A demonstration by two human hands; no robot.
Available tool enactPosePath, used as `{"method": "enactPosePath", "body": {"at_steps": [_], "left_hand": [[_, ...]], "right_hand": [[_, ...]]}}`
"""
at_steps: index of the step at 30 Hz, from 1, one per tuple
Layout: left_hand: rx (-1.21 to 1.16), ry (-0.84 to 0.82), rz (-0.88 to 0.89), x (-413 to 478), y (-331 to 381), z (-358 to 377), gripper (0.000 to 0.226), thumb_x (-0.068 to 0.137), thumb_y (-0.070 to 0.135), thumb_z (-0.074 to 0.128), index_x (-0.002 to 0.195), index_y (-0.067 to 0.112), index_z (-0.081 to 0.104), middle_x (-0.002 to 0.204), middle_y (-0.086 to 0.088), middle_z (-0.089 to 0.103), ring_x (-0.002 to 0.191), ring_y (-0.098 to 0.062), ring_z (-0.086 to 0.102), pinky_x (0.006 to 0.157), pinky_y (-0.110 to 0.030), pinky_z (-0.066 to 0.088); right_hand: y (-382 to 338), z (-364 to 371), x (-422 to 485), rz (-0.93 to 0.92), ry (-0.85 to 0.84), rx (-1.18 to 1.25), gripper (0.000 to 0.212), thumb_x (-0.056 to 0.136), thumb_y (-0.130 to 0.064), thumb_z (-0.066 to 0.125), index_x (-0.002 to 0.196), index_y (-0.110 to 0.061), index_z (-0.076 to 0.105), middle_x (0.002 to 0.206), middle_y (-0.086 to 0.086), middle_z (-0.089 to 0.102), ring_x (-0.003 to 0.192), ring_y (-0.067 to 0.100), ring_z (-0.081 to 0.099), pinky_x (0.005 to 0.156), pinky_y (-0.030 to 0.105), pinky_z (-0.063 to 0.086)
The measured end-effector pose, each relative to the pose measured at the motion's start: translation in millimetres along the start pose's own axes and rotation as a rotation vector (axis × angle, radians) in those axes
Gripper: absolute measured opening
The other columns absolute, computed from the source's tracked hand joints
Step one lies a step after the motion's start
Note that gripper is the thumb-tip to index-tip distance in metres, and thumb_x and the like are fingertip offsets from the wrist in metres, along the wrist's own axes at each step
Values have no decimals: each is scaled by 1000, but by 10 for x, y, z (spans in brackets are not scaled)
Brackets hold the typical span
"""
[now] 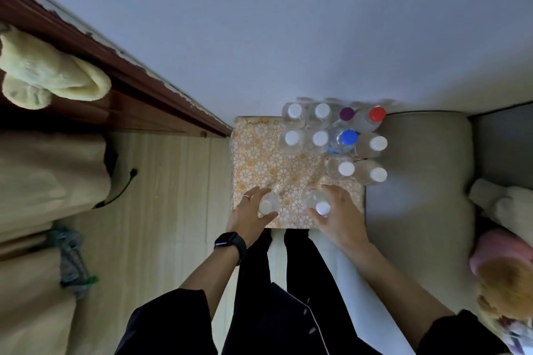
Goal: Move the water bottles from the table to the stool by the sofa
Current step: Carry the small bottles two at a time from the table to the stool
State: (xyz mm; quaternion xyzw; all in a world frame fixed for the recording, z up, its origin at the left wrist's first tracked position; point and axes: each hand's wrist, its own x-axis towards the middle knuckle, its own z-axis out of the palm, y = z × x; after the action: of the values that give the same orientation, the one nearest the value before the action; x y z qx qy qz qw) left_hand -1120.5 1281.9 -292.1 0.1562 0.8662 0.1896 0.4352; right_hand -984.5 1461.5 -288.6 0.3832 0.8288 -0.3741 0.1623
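The left hand (250, 214) reaches forward and down from a dark sleeve, a black watch (230, 243) on its wrist and a ring (246, 196) on one finger. Its fingers and thumb curl round a clear white-capped bottle (267, 204) standing at the stool's near edge, towards the left corner. The right hand (338, 215) reaches in the same way, and its fingers wrap a second white-capped bottle (319, 204) at the stool's near edge, nearer the right corner. Both held bottles stand upright on the stool (259, 158), which is covered in an orange-and-white flower-patterned cloth.

Ten more bottles are packed along the stool's far edge and right side:
- seven with white caps (294, 110)
- one with a purple cap (347, 114)
- one with a red cap (377, 114)
- one with a blue cap (348, 137)

That makes twelve bottles on the stool, nine of them white-capped. The blue-capped bottle has a blue label, but its writing is too small to read. No other writing can be made out.

The grey sofa (418, 181) touches the stool's right side. Pale wooden floor (173, 196) lies to the stool's left.
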Motion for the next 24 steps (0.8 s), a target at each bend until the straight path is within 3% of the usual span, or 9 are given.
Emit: {"method": "enactPosePath", "body": {"at_steps": [4, 6, 10, 14, 17, 21, 24], "left_hand": [[31, 91, -9, -63, 52, -32, 30, 85, 41, 72, 106, 31, 54, 121, 6, 62, 92, -19, 62, 70, -30, 46], [38, 112, -14, -58, 125, -30, 26, 85, 41, 71, 100, 31, 52, 110, 6, 65, 85, -18, 61, 68, -31, 46], [37, 110, 26, 24, 320, -64, 27, 86, 36, 72, 104, 28, 53, 109, 4, 64, 85, -21, 59, 70, -33, 45], [63, 113, 138, 188, 528, -93, 30, 86, 32, 73, 109, 23, 56, 110, 1, 64, 86, -23, 59, 66, -32, 39], [81, 110, 188, 340, 692, -89, 28, 86, 29, 73, 108, 21, 58, 104, 0, 64, 79, -19, 52, 65, -31, 35], [11, 146, 175, 539, 753, -113, 26, 84, 29, 76, 102, 24, 59, 90, 7, 59, 79, -22, 58, 63, -32, 42], [4, 159, 164, 626, 758, -114, 26, 82, 31, 78, 100, 24, 60, 95, 9, 58, 79, -20, 56, 65, -31, 42]], "right_hand": [[-121, -165, -51, -17, -64, -280, 51, 88, -51, 65, 131, -29, 52, 119, 6, 52, 95, 34, 64, 72, 38, 51], [-187, -204, -42, -33, -87, -370, 46, 92, -45, 59, 131, -23, 52, 116, 7, 55, 94, 33, 64, 72, 38, 50], [-274, -260, -6, -51, -3, -259, 42, 85, -31, 70, 122, -12, 60, 102, 11, 58, 82, 37, 63, 67, 40, 49], [-336, -294, 65, -98, 84, -193, 35, 74, -22, 81, 100, -6, 64, 88, 13, 58, 65, 39, 60, 56, 40, 49], [-419, -355, 221, -89, 127, -187, 31, 81, -25, 76, 102, -8, 62, 93, 12, 56, 71, 37, 60, 59, 38, 46], [-527, -402, 456, -62, 101, -209, 32, 90, -31, 66, 114, -12, 56, 108, 7, 54, 87, 29, 60, 66, 34, 44], [-522, -377, 585, -51, 72, -263, 32, 93, -32, 64, 116, -12, 54, 113, 9, 54, 90, 30, 62, 70, 36, 49]]}}
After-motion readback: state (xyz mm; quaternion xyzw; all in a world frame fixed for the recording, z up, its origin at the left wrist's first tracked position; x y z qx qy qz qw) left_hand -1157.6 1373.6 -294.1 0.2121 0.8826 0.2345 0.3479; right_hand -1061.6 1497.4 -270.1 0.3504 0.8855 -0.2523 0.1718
